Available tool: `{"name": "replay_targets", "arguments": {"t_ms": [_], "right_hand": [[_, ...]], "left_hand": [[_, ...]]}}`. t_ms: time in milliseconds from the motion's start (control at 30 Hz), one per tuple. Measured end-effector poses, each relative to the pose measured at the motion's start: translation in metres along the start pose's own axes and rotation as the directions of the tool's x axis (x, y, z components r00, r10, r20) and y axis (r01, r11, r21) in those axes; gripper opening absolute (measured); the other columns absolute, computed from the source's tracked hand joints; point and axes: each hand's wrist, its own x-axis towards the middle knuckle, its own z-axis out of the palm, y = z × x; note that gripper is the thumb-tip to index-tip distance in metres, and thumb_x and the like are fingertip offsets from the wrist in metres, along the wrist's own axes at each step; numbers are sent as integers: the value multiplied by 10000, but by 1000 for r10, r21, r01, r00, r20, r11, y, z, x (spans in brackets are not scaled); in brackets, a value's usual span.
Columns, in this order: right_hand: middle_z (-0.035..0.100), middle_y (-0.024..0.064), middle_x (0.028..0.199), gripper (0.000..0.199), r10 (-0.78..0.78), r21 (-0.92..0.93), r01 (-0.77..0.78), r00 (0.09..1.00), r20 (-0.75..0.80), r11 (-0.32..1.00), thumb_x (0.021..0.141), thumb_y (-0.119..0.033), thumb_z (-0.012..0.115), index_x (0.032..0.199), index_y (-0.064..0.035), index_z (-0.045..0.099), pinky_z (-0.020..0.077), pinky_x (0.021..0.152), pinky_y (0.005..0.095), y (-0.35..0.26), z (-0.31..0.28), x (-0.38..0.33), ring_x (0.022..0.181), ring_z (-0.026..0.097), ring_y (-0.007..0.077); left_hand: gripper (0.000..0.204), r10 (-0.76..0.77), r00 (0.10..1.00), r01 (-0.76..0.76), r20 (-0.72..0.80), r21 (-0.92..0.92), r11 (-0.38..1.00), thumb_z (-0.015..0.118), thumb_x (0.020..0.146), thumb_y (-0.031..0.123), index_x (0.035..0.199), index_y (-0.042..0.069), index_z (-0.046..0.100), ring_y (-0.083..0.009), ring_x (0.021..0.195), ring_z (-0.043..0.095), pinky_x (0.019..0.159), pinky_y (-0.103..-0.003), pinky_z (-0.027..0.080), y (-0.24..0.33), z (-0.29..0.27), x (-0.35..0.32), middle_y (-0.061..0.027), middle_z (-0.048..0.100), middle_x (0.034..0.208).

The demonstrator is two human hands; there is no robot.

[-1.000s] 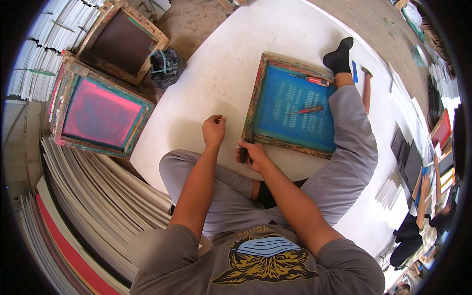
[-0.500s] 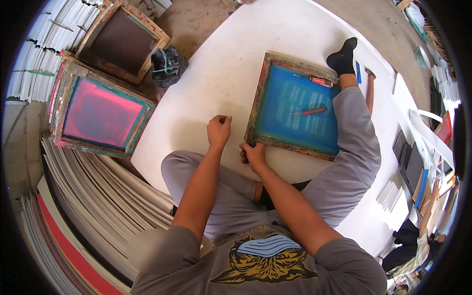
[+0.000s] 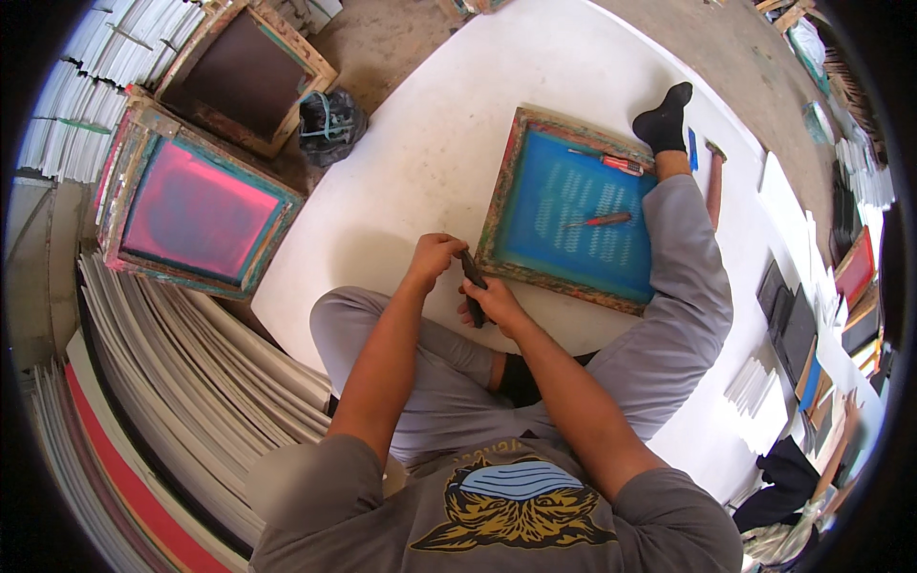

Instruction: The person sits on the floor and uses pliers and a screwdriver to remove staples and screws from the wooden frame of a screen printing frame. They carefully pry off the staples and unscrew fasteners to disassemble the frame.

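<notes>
My right hand (image 3: 489,301) is closed around dark pliers (image 3: 471,272), held upright-looking above the white surface. The fingers of my left hand (image 3: 437,258) are pinched together at the head end of the pliers; anything tiny between them cannot be made out. Just right of both hands lies a wooden screen-printing frame (image 3: 564,291) with blue mesh (image 3: 544,181). A screwdriver (image 3: 607,220) with a red handle rests on the mesh. Another red-handled tool (image 3: 621,165) lies at the frame's far right corner, near my black-socked foot.
A hammer (image 3: 714,191) and a blue strip (image 3: 693,148) lie beyond my right leg. On the left stand a pink-meshed frame (image 3: 196,215), a dark-meshed frame (image 3: 239,81) and a black bag (image 3: 331,124). Stacked sheets (image 3: 210,344) fill the lower left.
The pliers have come away from the frame's left edge, toward my left hand. My left hand has moved slightly right and its fingers now meet the pliers' head.
</notes>
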Motion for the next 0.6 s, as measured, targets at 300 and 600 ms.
{"name": "replay_targets", "arguments": {"t_ms": [300,600], "right_hand": [[704,234,1071,516,-8,456,-46,993,115,889,1062,-474,452,1263,-8,549,617,778,450,-13,-6,-4,917,735,312],[699,204,1061,537,14,595,-73,995,103,800,1047,-501,469,1222,-8,589,587,840,486,-9,-7,9,934,714,321]], "left_hand": [[329,205,903,-122,-377,231,965,747,869,282,939,-39,767,-235,734,703,708,-355,542,0,-3,1,-157,747,816],[315,253,890,-144,-380,292,945,739,872,280,938,-26,771,-281,782,733,747,-375,556,-4,-3,3,-187,751,843]]}}
